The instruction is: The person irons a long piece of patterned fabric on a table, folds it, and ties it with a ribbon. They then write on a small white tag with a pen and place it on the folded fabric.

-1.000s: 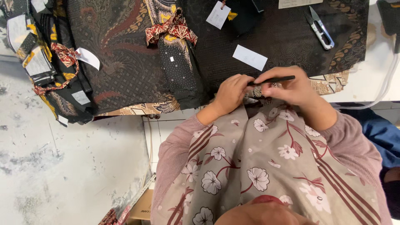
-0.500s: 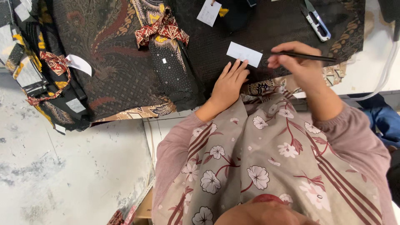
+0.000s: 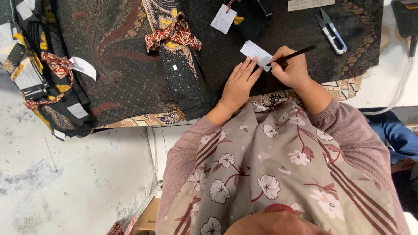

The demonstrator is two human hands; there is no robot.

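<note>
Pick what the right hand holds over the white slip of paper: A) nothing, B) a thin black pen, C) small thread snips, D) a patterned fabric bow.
B: the right hand grips a thin black pen with its tip on the white slip, which the left hand steadies; the snips lie untouched nearby.

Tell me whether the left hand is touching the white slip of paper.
Touching. The head view shows the left hand lying flat, its fingertips resting on the lower edge of the white slip.

Far right on your tabletop [image 3: 383,82] lie thread snips [image 3: 332,31]; a ribbon-tied dark fabric roll [image 3: 185,74] sits centre, bundled patterned cloths [image 3: 41,87] far left.
</note>
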